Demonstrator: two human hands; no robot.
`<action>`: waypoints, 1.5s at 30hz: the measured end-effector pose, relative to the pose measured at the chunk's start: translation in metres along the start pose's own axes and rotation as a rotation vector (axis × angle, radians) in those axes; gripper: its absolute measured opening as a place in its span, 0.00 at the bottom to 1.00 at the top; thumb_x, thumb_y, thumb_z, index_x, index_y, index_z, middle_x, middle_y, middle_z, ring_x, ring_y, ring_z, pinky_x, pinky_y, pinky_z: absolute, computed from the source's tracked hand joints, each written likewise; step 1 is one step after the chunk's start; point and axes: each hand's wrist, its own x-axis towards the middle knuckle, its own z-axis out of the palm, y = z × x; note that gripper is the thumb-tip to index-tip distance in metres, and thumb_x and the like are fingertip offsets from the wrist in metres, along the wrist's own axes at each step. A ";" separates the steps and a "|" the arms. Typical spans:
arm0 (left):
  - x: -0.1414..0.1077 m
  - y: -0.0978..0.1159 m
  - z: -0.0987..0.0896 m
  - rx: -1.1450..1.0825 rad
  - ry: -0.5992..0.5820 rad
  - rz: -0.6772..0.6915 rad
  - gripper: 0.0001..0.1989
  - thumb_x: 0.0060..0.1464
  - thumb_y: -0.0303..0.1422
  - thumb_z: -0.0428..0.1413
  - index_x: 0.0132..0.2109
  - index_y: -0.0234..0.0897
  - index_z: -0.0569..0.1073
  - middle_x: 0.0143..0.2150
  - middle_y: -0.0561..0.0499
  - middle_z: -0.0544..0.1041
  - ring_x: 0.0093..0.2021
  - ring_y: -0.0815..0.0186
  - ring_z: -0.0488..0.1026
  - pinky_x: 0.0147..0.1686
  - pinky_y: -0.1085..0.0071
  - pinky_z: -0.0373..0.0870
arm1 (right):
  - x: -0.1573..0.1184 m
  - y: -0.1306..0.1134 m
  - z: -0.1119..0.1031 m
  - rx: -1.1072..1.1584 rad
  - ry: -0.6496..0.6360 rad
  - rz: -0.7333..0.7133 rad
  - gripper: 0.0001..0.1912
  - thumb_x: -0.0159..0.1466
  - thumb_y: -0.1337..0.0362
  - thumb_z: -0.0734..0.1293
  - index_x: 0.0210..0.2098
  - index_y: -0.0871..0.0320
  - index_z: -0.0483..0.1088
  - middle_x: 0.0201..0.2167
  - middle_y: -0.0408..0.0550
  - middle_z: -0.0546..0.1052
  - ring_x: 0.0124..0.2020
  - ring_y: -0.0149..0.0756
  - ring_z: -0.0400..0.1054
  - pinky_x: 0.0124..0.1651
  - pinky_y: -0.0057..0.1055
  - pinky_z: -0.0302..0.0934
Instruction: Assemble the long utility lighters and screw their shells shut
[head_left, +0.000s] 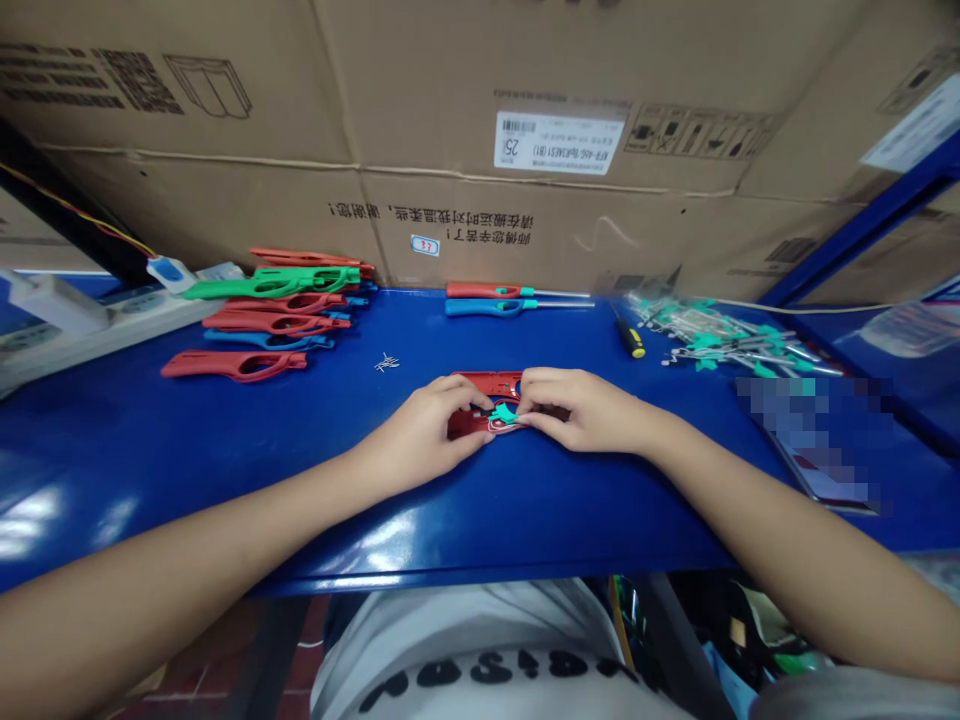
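Note:
Both hands work at a red lighter shell (pixel 466 426) in the middle of the blue table. My left hand (pixel 427 428) is closed around its left end, with thumb and fingertips beside a green trigger piece (pixel 504 412). Thin white wire shows by that piece. From the other side, my right hand (pixel 581 410) pinches at the green trigger piece; its fingertips partly hide the contact. Just behind lies another red shell half (pixel 487 383), partly covered by my fingers.
Red, green and blue lighter shells (pixel 240 365) are piled at left. Small screws (pixel 387 362) lie nearby. Two long-nosed lighters (pixel 491 308) rest behind, with a screwdriver (pixel 630 335), metal-tube assemblies (pixel 727 335) and a phone-like slab (pixel 817 450) at right. A cardboard wall (pixel 420 120) bounds the back.

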 end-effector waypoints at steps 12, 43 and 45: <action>-0.002 0.000 0.001 0.022 0.015 0.007 0.08 0.58 0.32 0.60 0.45 0.36 0.74 0.45 0.46 0.77 0.45 0.59 0.75 0.47 0.60 0.72 | 0.000 -0.005 -0.003 -0.132 -0.080 0.015 0.08 0.69 0.69 0.61 0.36 0.59 0.72 0.38 0.50 0.74 0.35 0.33 0.67 0.36 0.28 0.57; -0.003 0.007 -0.002 0.064 -0.018 0.033 0.10 0.60 0.34 0.58 0.48 0.38 0.73 0.48 0.44 0.75 0.49 0.57 0.74 0.51 0.57 0.72 | 0.002 -0.004 -0.002 -0.046 -0.043 0.108 0.06 0.68 0.64 0.67 0.39 0.59 0.75 0.39 0.50 0.74 0.35 0.35 0.68 0.39 0.31 0.61; -0.003 0.009 -0.003 0.080 -0.015 0.051 0.11 0.60 0.37 0.58 0.48 0.38 0.73 0.48 0.44 0.76 0.50 0.56 0.73 0.51 0.57 0.71 | 0.002 -0.003 -0.002 -0.008 -0.033 0.115 0.07 0.68 0.62 0.67 0.39 0.59 0.75 0.38 0.49 0.74 0.33 0.33 0.67 0.37 0.30 0.60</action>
